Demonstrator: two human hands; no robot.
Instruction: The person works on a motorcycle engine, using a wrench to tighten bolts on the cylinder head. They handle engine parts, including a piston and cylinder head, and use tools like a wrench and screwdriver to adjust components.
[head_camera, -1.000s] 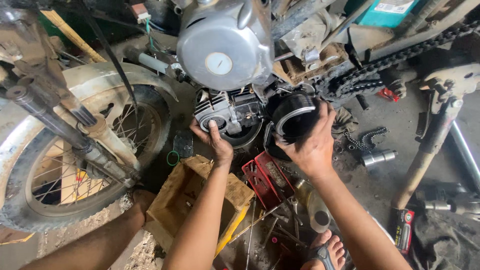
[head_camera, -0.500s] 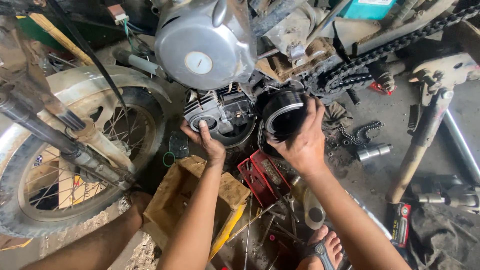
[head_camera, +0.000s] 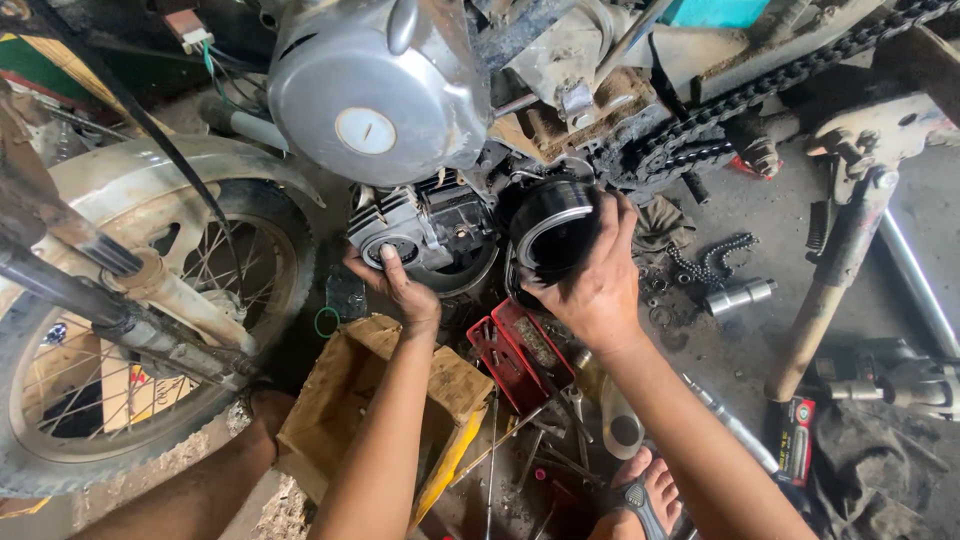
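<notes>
Fingers of our right hand (head_camera: 600, 290) are wrapped around a black cylindrical part (head_camera: 553, 228) with a bright metal rim, closed firmly on its far side while the thumb hooks the near edge. Our left hand (head_camera: 400, 285) presses against the finned cylinder head (head_camera: 420, 228), the thumb laid flat on the round port at its end and the other fingers curled underneath, so it holds that block rather than pinching it. Both pieces sit just below the silver engine cover (head_camera: 375, 90), side by side and nearly touching, with the black part to the right of the finned block.

To handle these well, we judge that the left hand should brace the finned block so it does not twist, while the right keeps the black part square to it and avoids tilting its rim. Grease makes a slip likely, so a full wrap beats fingertips. Below our wrists lie an open cardboard box (head_camera: 370, 400), a red tray (head_camera: 520, 350) and scattered tools; the drive chain (head_camera: 760, 90) runs above right, the front wheel (head_camera: 130, 330) stands left.
</notes>
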